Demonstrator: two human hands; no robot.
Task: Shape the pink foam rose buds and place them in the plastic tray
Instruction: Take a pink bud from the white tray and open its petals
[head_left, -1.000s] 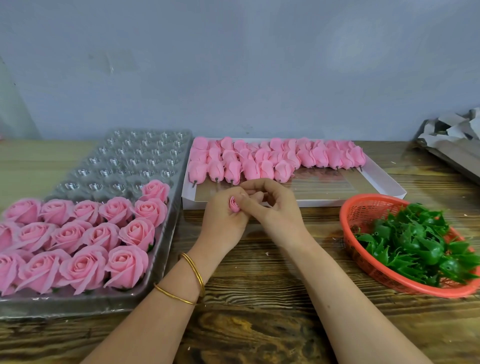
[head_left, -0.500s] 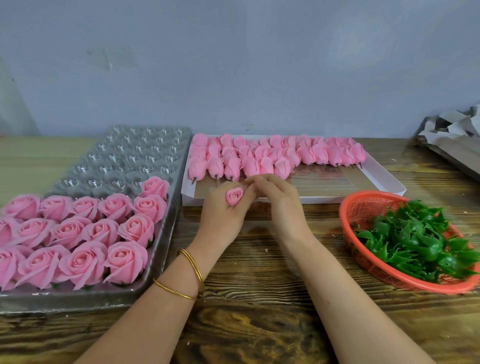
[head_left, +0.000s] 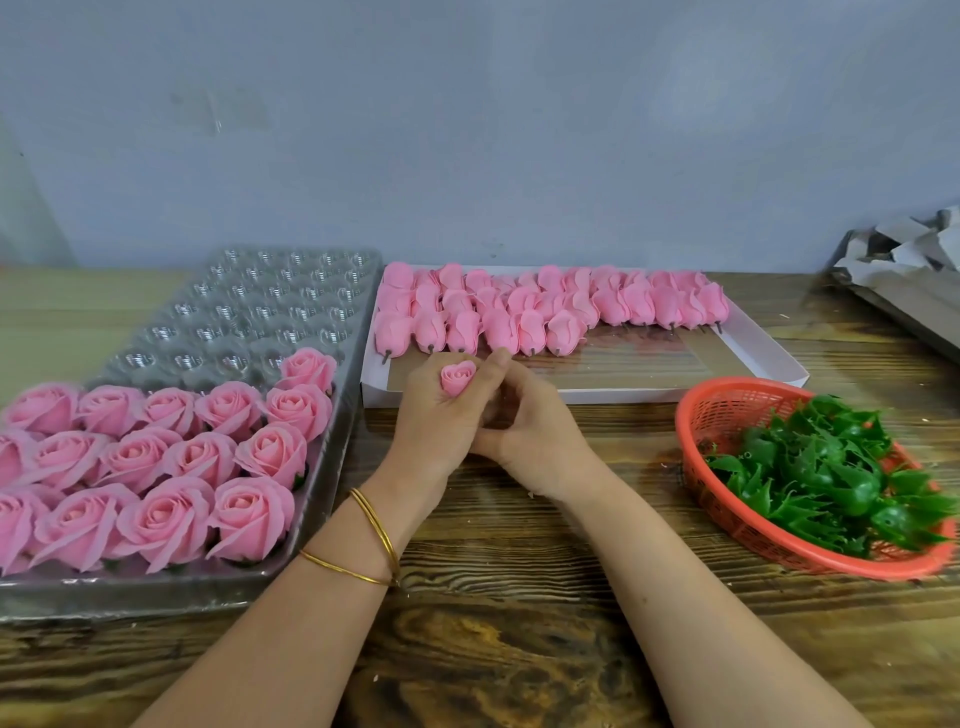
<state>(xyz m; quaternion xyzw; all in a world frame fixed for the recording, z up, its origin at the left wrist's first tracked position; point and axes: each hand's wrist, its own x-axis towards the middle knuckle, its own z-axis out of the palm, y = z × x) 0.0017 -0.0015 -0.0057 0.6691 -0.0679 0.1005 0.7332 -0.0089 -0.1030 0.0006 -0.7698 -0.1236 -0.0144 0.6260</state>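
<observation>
Holding one small pink foam rose bud (head_left: 457, 376) upright in its closed grip, the left hand (head_left: 439, 421) meets the right hand (head_left: 530, 431), whose fingertips pinch the bud's edge, above the wooden desk (head_left: 519, 649). Roughly nineteen opened roses (head_left: 156, 457) fill the clear plastic tray (head_left: 249, 312); two gold bangles (head_left: 371, 540) circle the left wrist. Since earlier, the bud sits higher and shows more.

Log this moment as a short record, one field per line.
held item: pink bud, between both hands
left hand: wrapped around the bud
right hand: fingertips at the bud's side
plastic tray: near rows hold opened roses, far cups bare
white box: unshaped buds at its far side
red basket: green leaf bases
</observation>
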